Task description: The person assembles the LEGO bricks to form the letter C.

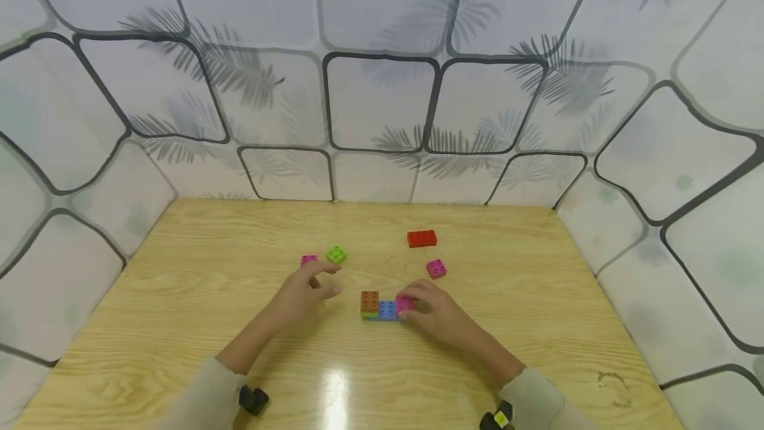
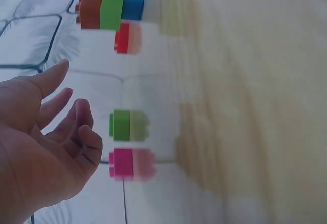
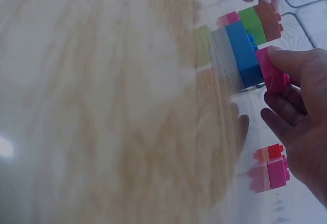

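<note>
On the table a long blue brick (image 1: 387, 309) carries a stack at its left end: a green brick (image 2: 112, 9) with a brown brick (image 1: 369, 300) on top. My right hand (image 1: 444, 317) pinches a pink brick (image 3: 272, 73) between thumb and fingers, right at the top of the blue brick's other end. My left hand (image 1: 301, 296) holds nothing; its fingers are loosely bent above the table, left of the stack. Close by its fingertips lie a small green brick (image 1: 337, 255) and another pink brick (image 2: 122, 163), the latter partly covered by the hand in the head view.
Farther back on the right lies a red brick (image 1: 422, 239), with a loose pink brick (image 1: 436, 269) in front of it, just beyond my right hand. The wooden table (image 1: 209, 251) ends at a patterned wall covering (image 1: 382, 105) at the back and sides.
</note>
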### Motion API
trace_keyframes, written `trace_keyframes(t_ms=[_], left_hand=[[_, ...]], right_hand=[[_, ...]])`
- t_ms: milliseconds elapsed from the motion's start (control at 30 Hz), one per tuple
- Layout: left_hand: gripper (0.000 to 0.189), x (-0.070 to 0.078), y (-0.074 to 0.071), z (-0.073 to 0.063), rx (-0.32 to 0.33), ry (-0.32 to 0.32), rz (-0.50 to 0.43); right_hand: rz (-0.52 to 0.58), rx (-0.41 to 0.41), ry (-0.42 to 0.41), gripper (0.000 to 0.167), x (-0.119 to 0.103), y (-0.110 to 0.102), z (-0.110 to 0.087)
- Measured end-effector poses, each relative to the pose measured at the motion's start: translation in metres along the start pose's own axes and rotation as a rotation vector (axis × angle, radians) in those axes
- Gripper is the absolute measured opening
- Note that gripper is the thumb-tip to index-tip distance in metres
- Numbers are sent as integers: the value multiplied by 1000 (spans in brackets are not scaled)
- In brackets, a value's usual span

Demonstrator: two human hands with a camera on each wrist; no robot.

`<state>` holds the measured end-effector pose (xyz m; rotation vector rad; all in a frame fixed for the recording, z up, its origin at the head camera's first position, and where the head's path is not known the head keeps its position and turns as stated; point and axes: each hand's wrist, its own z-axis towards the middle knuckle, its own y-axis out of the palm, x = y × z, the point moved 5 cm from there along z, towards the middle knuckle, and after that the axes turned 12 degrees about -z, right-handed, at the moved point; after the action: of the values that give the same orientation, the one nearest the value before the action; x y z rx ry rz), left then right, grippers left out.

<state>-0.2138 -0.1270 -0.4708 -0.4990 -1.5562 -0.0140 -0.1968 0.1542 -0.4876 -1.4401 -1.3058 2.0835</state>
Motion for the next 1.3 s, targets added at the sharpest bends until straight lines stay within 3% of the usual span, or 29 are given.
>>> trace_keyframes(t_ms=[167, 433, 667, 833, 1300], left_hand=[[49, 0, -27, 6, 63, 14, 70], [48, -6, -53, 20, 71, -25, 113], [48, -16, -60, 32, 29, -12, 134], [49, -24, -64, 38, 34, -30, 127], [44, -40, -59, 48, -9, -37, 104]], right_hand=[[7, -7, 10, 32, 0, 0, 0], [5, -13, 24, 31, -1, -1, 1], [15, -7, 21, 30, -3, 0, 0], [17, -10, 20, 31, -2, 0, 0], [12, 1, 7, 30, -4, -1, 0]])
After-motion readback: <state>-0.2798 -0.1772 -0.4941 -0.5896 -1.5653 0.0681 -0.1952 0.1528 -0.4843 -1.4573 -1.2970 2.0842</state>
